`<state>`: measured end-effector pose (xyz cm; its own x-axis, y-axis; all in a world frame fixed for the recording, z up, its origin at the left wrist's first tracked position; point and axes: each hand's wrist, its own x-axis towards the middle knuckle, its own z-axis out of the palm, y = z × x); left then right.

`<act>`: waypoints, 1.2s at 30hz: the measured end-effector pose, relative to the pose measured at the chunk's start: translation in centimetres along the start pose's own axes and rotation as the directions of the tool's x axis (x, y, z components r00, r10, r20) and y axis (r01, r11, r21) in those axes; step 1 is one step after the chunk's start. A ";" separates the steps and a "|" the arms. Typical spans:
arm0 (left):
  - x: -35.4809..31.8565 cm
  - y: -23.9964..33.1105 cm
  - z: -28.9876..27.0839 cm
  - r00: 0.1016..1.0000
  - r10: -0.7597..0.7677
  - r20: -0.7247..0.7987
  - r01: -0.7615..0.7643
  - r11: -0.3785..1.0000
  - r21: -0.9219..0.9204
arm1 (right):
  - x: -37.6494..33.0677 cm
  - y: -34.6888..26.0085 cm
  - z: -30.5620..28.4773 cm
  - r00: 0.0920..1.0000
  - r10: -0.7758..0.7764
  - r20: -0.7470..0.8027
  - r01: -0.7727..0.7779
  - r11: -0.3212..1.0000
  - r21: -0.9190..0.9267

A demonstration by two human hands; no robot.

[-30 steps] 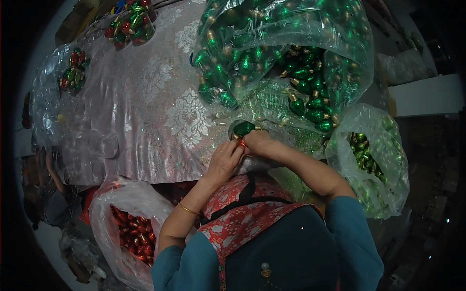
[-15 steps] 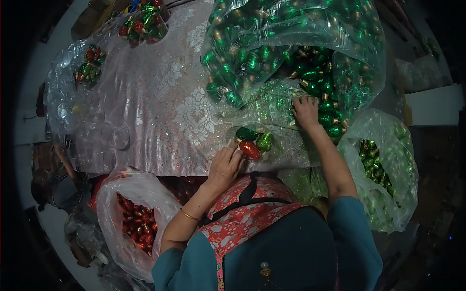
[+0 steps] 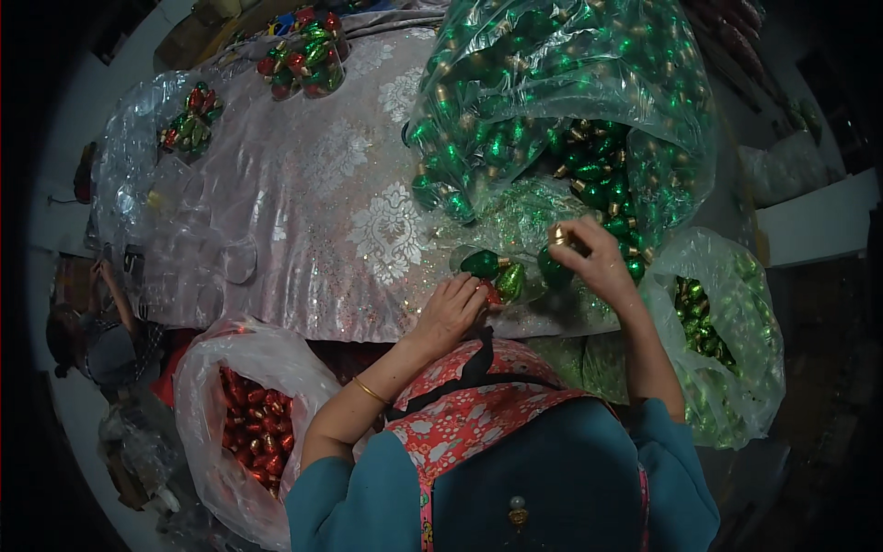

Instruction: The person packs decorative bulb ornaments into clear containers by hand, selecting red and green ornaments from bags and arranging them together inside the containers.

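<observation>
My left hand [image 3: 452, 309] rests at the table's near edge, its fingers on a small cluster of bulb-shaped ornaments [image 3: 497, 274], green ones with a red one partly hidden under the fingertips. My right hand [image 3: 596, 259] is just right of that cluster and pinches a dark green ornament [image 3: 555, 267] by its gold cap. Behind my right hand lies a large clear plastic bag [image 3: 552, 83] stuffed with several shiny green ornaments, its mouth open toward me.
The table carries a pale floral cloth [image 3: 322, 193]. A bag of red ornaments [image 3: 253, 432] stands at lower left, a bag of lighter green ones [image 3: 713, 331] at right. Finished red-and-green clusters [image 3: 303, 60] [image 3: 191, 115] lie at the far side. A person [image 3: 87, 322] sits at left.
My right hand has come back from the mouth of the big green bag toward the cluster, now holding a green ornament. My left hand has stayed on the cluster.
</observation>
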<state>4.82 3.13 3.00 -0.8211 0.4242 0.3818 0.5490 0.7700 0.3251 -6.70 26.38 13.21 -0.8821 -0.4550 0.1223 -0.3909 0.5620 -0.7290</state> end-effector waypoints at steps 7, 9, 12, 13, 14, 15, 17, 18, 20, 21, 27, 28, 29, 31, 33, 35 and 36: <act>-0.2 -1.4 0.9 0.998 0.020 0.059 -0.014 0.995 -0.102 | -2.4 -0.3 5.2 0.984 -0.075 0.162 0.085 0.995 -0.056; -0.3 -2.3 1.0 0.996 0.041 0.074 -0.033 0.994 -0.104 | -2.6 0.6 6.2 0.977 -0.066 0.201 0.081 0.994 -0.070; 0.6 -4.8 -0.2 0.998 0.054 -0.032 -0.056 0.997 -0.045 | -2.0 2.4 7.7 0.916 0.009 0.401 0.067 0.982 -0.176; 0.8 -5.1 -0.6 0.994 0.062 -0.086 -0.062 0.998 -0.006 | -2.0 2.4 8.0 0.915 0.012 0.403 0.065 0.982 -0.177; 0.9 -4.7 -0.9 0.995 0.054 -0.085 -0.055 0.998 -0.008 | -1.7 2.0 8.2 0.905 0.031 0.425 0.070 0.973 -0.219; 1.0 -3.8 -1.3 0.995 0.066 -0.069 -0.068 0.997 -0.028 | -1.5 1.5 8.5 0.894 0.049 0.446 0.077 0.962 -0.261; 1.0 -1.8 -1.4 0.995 0.092 -0.040 -0.094 0.993 -0.068 | -1.2 1.0 8.6 0.879 0.067 0.472 0.091 0.949 -0.303; 0.7 -0.8 -1.1 0.996 0.084 -0.042 -0.087 0.994 -0.068 | -1.0 0.9 8.6 0.866 0.081 0.493 0.083 0.950 -0.301; -0.5 1.4 -0.6 0.997 0.017 0.074 -0.007 0.990 -0.139 | -0.7 0.7 8.7 0.838 0.100 0.537 0.074 0.953 -0.293; -0.7 1.8 -0.5 0.991 -0.014 0.132 0.037 0.985 -0.171 | -0.6 0.8 8.7 0.834 0.093 0.545 0.083 0.953 -0.290; -0.1 -1.9 -1.2 0.998 -0.030 0.053 0.026 0.997 0.074 | -0.7 2.0 9.0 0.899 0.062 0.434 0.030 0.979 -0.203; 0.5 -2.8 -2.0 0.999 -0.017 0.040 0.012 0.993 0.121 | -0.8 2.2 9.2 0.906 0.079 0.417 0.010 0.978 -0.208; 0.8 -3.1 -2.4 1.000 0.000 0.030 -0.005 0.986 0.166 | -0.7 2.2 9.3 0.908 0.077 0.413 0.009 0.979 -0.204; 0.5 -2.6 -1.4 0.998 0.040 0.051 -0.047 0.988 0.147 | -0.3 2.1 9.7 0.906 0.121 0.407 -0.022 0.970 -0.241; 0.2 -1.7 -0.2 0.990 0.113 0.087 -0.121 0.988 0.098 | 0.1 2.4 9.8 0.909 0.152 0.388 -0.052 0.965 -0.256; 0.4 0.0 0.2 0.987 0.092 0.129 -0.101 0.993 0.067 | 0.6 3.2 9.9 0.910 0.148 0.388 -0.039 0.960 -0.276; 0.4 0.8 0.4 0.986 0.050 0.162 -0.058 0.997 0.043 | 0.8 3.5 9.8 0.908 0.144 0.393 -0.029 0.958 -0.286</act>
<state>4.84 4.08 3.06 -0.8072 0.5337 0.2521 0.5881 0.7642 0.2649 -6.18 21.24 4.14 -0.7544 -0.6033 -0.2587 -0.4241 0.7487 -0.5094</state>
